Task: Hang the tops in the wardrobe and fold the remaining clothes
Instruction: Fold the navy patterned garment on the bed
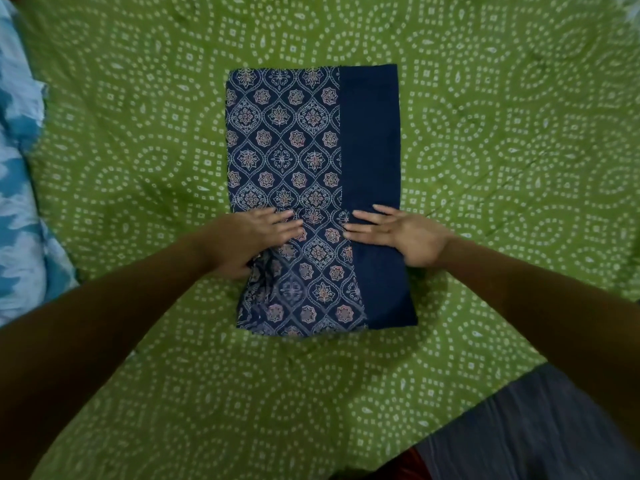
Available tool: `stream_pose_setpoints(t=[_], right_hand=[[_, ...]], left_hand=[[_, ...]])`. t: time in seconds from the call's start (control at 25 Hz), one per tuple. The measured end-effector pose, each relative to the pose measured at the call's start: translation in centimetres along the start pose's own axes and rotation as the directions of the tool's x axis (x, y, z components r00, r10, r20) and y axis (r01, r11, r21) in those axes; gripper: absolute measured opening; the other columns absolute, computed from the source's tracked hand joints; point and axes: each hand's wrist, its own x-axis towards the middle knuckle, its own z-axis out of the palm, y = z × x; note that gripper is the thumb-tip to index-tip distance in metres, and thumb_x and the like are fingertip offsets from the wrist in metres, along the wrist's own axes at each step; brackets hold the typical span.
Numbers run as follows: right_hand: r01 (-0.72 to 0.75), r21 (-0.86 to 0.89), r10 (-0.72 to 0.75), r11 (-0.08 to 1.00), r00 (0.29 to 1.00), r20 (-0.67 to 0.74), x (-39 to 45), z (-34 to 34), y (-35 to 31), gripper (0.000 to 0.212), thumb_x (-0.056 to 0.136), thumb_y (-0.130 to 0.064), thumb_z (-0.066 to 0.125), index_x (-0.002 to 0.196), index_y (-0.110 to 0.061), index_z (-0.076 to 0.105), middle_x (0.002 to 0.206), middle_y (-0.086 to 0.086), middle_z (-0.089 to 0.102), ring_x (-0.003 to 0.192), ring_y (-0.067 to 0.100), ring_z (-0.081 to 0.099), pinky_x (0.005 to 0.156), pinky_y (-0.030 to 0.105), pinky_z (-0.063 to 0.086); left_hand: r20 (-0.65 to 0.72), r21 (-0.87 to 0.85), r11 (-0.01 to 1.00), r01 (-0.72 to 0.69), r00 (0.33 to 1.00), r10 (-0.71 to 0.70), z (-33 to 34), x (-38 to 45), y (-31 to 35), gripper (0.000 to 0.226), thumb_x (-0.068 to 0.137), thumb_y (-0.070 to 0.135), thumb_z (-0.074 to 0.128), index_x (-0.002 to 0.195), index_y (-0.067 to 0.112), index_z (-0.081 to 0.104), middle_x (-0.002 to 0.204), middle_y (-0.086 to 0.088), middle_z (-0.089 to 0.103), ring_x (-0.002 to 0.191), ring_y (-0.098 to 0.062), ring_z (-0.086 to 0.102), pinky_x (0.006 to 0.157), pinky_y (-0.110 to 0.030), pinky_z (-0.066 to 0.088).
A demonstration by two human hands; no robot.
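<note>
A navy garment [311,140] lies folded into a long rectangle in the middle of the green bedsheet [485,133]. Its left part carries a white and pink floral print, and its right strip is plain navy. My left hand [256,237] lies flat on the printed part near the left edge, fingers straight and pointing right. My right hand [398,233] presses flat on the plain strip, fingers straight and pointing left. The fingertips of the two hands are a short way apart over the middle of the fold.
A blue and white patterned cloth [20,202] lies along the left edge of the bed. Dark grey fabric [540,431] shows at the bottom right, past the sheet's corner. Green sheet surrounds the folded garment on all sides.
</note>
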Motion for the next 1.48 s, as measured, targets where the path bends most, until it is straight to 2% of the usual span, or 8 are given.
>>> stream_pose_setpoints(t=[0.08, 0.2, 0.32, 0.6, 0.76, 0.96, 1.2, 1.48], right_hand=[[-0.232, 0.597, 0.3, 0.768, 0.954, -0.015, 0.4, -1.9, -0.7, 0.06, 0.086, 0.007, 0.053, 0.135, -0.028, 0.051, 0.139, -0.013, 0.049, 0.13, 0.004, 0.042, 0.108, 0.019, 0.03], [-0.157, 0.971, 0.684, -0.18, 0.69, 0.238, 2.7, -5.6, 0.2, 0.008, 0.093, -0.009, 0.055, 0.088, -0.009, 0.062, 0.072, -0.008, 0.072, 0.068, 0.0, 0.066, 0.072, 0.016, 0.047], [-0.183, 0.955, 0.722, -0.234, 0.625, 0.296, 4.1, -7.1, 2.3, 0.045, 0.071, -0.035, 0.078, 0.101, -0.004, 0.066, 0.099, 0.005, 0.073, 0.082, 0.011, 0.07, 0.076, 0.025, 0.054], [-0.432, 0.871, 0.74, -0.233, 0.502, 0.447, -1.0, -2.7, -4.3, 0.01, 0.091, -0.018, 0.063, 0.096, -0.01, 0.06, 0.08, 0.001, 0.062, 0.067, 0.017, 0.057, 0.052, 0.022, 0.05], [-0.619, 0.707, 0.938, 0.342, 0.178, -0.297, 2.6, -4.3, -6.8, 0.033, 0.092, -0.021, 0.055, 0.122, -0.009, 0.052, 0.123, 0.009, 0.056, 0.117, 0.026, 0.05, 0.103, 0.038, 0.038], [-0.648, 0.417, 0.77, 0.637, 0.557, -0.31, 12.5, -2.3, -6.6, 0.054, 0.104, -0.034, 0.02, 0.153, -0.019, 0.003, 0.161, -0.002, -0.002, 0.147, 0.013, -0.008, 0.12, 0.043, -0.003], [-0.759, 0.27, 0.783, 0.593, 0.465, -0.413, 12.3, -1.4, -1.7, 0.068, 0.099, -0.054, 0.015, 0.153, -0.015, 0.003, 0.161, 0.003, 0.0, 0.148, 0.021, -0.003, 0.119, 0.048, -0.002], [-0.649, 0.745, 0.988, 0.154, 0.094, -0.121, 4.3, 0.7, -7.6, 0.07, 0.091, -0.049, 0.053, 0.144, -0.008, 0.031, 0.148, 0.011, 0.033, 0.134, 0.027, 0.033, 0.113, 0.04, 0.028]], left_hand=[[-0.139, -0.513, 0.845, 0.154, 0.956, -0.259, -0.3, -0.2, 0.3, 0.062, 0.079, 0.04, 0.052, 0.139, 0.027, 0.043, 0.142, -0.005, 0.048, 0.127, -0.021, 0.051, 0.106, -0.047, 0.04], [-0.037, -0.954, 0.25, 0.163, 0.767, -0.64, -1.7, 1.1, -1.3, 0.057, 0.088, 0.064, 0.045, 0.122, 0.022, 0.059, 0.119, -0.009, 0.065, 0.095, 0.004, 0.065, 0.086, -0.018, 0.053], [0.343, -0.938, -0.28, 0.203, 0.648, -0.68, -3.4, 1.9, -4.2, 0.06, 0.08, 0.058, 0.066, 0.124, 0.017, 0.059, 0.124, -0.006, 0.064, 0.108, -0.013, 0.064, 0.095, -0.034, 0.049], [0.518, -0.854, -0.311, 0.418, 0.618, -0.591, -4.2, -3.0, 4.7, 0.026, 0.087, 0.017, 0.066, 0.112, 0.022, 0.061, 0.091, 0.013, 0.067, 0.071, 0.005, 0.064, 0.081, -0.025, 0.054], [-0.06, -0.838, 0.029, 0.545, -0.04, -0.997, -4.8, 0.5, 6.5, 0.039, 0.097, 0.039, 0.047, 0.117, 0.008, 0.057, 0.109, -0.006, 0.062, 0.098, -0.02, 0.059, 0.091, -0.033, 0.042], [-0.262, -0.365, 0.582, 0.727, 0.519, -0.813, -1.8, 9.7, 4.2, 0.056, 0.102, 0.04, 0.009, 0.153, 0.018, 0.002, 0.161, 0.001, 0.001, 0.147, -0.017, -0.006, 0.12, -0.038, -0.002], [-0.359, -0.262, 0.567, 0.781, 0.466, -0.808, -1.3, 9.1, -1.8, 0.072, 0.098, 0.06, 0.008, 0.153, 0.014, -0.001, 0.161, -0.005, -0.003, 0.148, -0.025, -0.005, 0.119, -0.049, -0.001], [-0.185, -0.272, 0.489, 0.829, 0.453, -0.872, 3.8, 0.1, 4.2, 0.081, 0.093, 0.067, 0.01, 0.152, 0.014, 0.0, 0.161, -0.007, 0.0, 0.148, -0.024, -0.003, 0.118, -0.053, 0.003]])
